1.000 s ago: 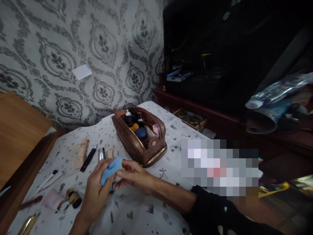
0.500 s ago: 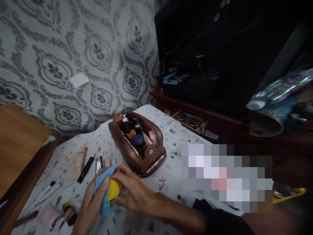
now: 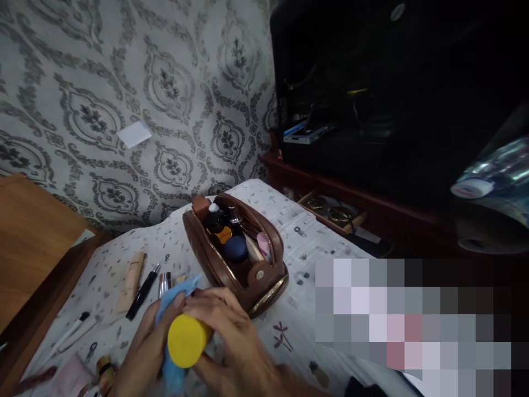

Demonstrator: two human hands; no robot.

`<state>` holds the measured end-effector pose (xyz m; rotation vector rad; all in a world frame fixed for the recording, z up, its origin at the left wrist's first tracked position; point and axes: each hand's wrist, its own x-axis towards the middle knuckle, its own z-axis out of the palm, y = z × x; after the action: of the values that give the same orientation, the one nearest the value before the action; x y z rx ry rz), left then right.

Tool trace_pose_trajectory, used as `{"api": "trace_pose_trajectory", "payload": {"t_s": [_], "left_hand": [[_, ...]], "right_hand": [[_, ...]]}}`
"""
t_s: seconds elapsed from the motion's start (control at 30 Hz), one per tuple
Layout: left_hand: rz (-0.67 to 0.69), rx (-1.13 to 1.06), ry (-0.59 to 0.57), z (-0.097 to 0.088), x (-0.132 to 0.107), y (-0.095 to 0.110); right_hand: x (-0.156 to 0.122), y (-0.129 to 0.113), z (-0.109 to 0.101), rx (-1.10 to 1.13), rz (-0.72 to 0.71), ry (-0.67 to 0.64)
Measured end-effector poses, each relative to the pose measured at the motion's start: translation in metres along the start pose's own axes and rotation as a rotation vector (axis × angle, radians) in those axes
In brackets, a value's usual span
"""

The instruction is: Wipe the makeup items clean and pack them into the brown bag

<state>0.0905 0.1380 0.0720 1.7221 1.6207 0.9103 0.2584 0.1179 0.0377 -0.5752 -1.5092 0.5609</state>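
My right hand [image 3: 235, 342] grips a small container with a round yellow cap [image 3: 187, 341], the cap facing the camera. My left hand [image 3: 138, 358] holds a light blue cloth [image 3: 173, 300] against the container's side, fingers curled round it. Both hands are low at the front of the patterned cloth-covered table [image 3: 289, 248]. Just beyond them stands an open brown leather toiletry bag [image 3: 215, 262] with bottles, a dark blue lid and a pink item inside.
Cosmetics lie to the left: a beige tube [image 3: 130, 280], a black pen-like stick [image 3: 142, 284], a silver lipstick [image 3: 164, 282], a white pencil [image 3: 68, 333], a small amber bottle [image 3: 105, 369]. A wooden surface [image 3: 33, 237] at left, a dark cabinet [image 3: 372, 110] at right.
The yellow-capped container has come out from under the blue cloth and now points toward the camera. Both hands have come lower and nearer.
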Motion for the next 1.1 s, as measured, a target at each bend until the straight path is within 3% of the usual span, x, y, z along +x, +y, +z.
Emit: {"api": "trace_pose_trajectory", "payload": {"t_s": [0.07, 0.13, 0.2, 0.23, 0.3, 0.37, 0.47, 0.6, 0.73, 0.83, 1.0, 1.1], "left_hand": [[0.137, 0.038, -0.073, -0.001, 0.017, 0.024], [0.531, 0.285, -0.164, -0.003, 0.038, 0.046], [0.814, 0.563, -0.197, -0.004, 0.058, 0.060], [0.906, 0.674, -0.214, -0.003, 0.066, 0.064], [1.002, 0.812, -0.234, -0.002, 0.077, 0.065], [1.025, 0.862, -0.207, 0.000, 0.079, 0.061], [1.012, 0.878, -0.040, 0.001, 0.074, 0.048], [1.081, 0.845, 0.138, -0.002, 0.068, 0.030], [1.106, 0.779, 0.199, -0.003, 0.068, 0.018], [1.104, 0.737, 0.246, -0.001, 0.068, 0.013], [1.124, 0.755, 0.264, 0.000, 0.070, 0.012], [1.134, 0.775, 0.260, -0.002, 0.072, 0.013]], "right_hand": [[0.003, -0.006, -0.012, 0.006, 0.091, 0.046], [0.010, -0.015, -0.029, 0.011, 0.197, 0.091], [0.022, -0.027, -0.052, 0.001, 0.273, 0.134], [0.029, -0.032, -0.063, -0.030, 0.386, 0.140], [0.044, -0.039, -0.087, -0.098, 0.480, 0.142], [0.057, -0.039, -0.108, -0.182, 0.556, 0.115], [0.069, -0.026, -0.129, -0.256, 0.604, 0.146], [0.079, -0.003, -0.138, -0.285, 0.717, 0.089], [0.096, 0.003, -0.129, -0.330, 0.731, 0.083], [0.118, 0.004, -0.119, -0.304, 0.728, -0.014], [0.170, 0.017, -0.086, -0.353, 0.573, -0.149], [0.187, 0.031, -0.071, -0.280, 0.550, -0.194]]}}
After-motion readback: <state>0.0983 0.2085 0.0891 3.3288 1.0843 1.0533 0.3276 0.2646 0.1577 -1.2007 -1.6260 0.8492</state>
